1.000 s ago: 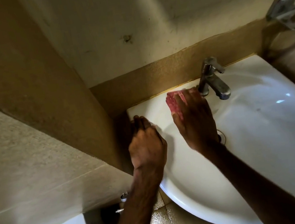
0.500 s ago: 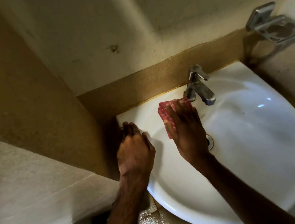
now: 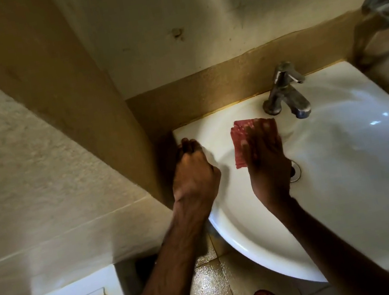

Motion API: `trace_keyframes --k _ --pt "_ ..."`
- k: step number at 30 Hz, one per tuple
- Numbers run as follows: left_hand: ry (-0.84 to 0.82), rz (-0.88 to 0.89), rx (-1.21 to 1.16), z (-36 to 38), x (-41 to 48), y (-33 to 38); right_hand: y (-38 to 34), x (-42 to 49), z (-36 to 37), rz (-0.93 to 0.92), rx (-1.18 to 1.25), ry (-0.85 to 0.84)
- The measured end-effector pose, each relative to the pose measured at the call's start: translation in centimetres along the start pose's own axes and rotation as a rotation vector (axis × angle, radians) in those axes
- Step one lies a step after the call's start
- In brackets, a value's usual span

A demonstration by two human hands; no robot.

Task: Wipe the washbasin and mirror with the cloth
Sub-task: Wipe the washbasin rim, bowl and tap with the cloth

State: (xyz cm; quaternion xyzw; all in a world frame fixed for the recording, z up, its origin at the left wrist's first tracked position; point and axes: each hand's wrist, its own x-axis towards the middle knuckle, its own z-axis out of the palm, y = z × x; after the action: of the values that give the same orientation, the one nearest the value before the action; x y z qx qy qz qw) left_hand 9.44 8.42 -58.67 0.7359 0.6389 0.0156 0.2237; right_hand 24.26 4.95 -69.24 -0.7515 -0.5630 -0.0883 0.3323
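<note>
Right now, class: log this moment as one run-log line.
right hand: pressing cloth flat | place: washbasin inner wall, left of tap | left hand: gripping basin's left rim

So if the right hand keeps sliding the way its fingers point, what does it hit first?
Probably the back rim of the washbasin, then the tan tile strip behind it. The right hand, flat on the red cloth, points just left of the tap; depth is unclear.

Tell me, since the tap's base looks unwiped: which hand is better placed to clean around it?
Right. The right hand already presses the cloth flat on the washbasin just beside the tap; the left hand grips the basin's far corner, clothless.
</note>
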Motion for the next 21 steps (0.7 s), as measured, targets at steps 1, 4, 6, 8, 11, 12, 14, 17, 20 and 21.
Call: trace_keyframes --k 1,4,6,8,11,12,14,17,20,21 --pt "-0.010 -0.003 -0.043 -0.2 0.1 -0.1 -1.0 -1.1 -0.1 0.138 0.128 0.005" --pt "-0.032 -0.016 -0.187 -0.9 0.6 -0.4 -4.9 -3.1 -0.9 0.282 0.393 -0.039" --pt "-0.025 -0.043 -0.272 -1.1 0.9 -0.6 -7.0 -4.0 -1.4 0.229 0.468 -0.171" --pt "-0.016 -0.082 -0.346 -1.3 0.8 -0.7 -8.1 -4.5 -2.5 0.198 0.473 -0.312" --pt "-0.050 -0.100 -0.434 -1.6 0.4 -0.9 -7.8 -5.7 -5.6 0.073 0.510 -0.504" --pt "-0.066 -0.105 -0.452 -1.7 0.3 -1.0 -7.4 -6.4 -6.7 0.004 0.521 -0.580" --pt "-0.086 -0.109 -0.460 -1.9 0.3 -1.1 -6.2 -8.4 -8.3 -0.119 0.478 -0.690" --pt "-0.102 -0.116 -0.462 -1.8 0.3 -1.0 -5.0 -9.2 -8.4 -0.205 0.427 -0.785" --pt "-0.109 -0.104 -0.442 -1.5 0.3 -0.8 -6.1 -6.7 -6.4 -0.133 0.477 -0.810" --pt "-0.100 -0.095 -0.415 -1.3 0.3 -0.8 -6.8 -5.8 -5.7 -0.095 0.475 -0.798"
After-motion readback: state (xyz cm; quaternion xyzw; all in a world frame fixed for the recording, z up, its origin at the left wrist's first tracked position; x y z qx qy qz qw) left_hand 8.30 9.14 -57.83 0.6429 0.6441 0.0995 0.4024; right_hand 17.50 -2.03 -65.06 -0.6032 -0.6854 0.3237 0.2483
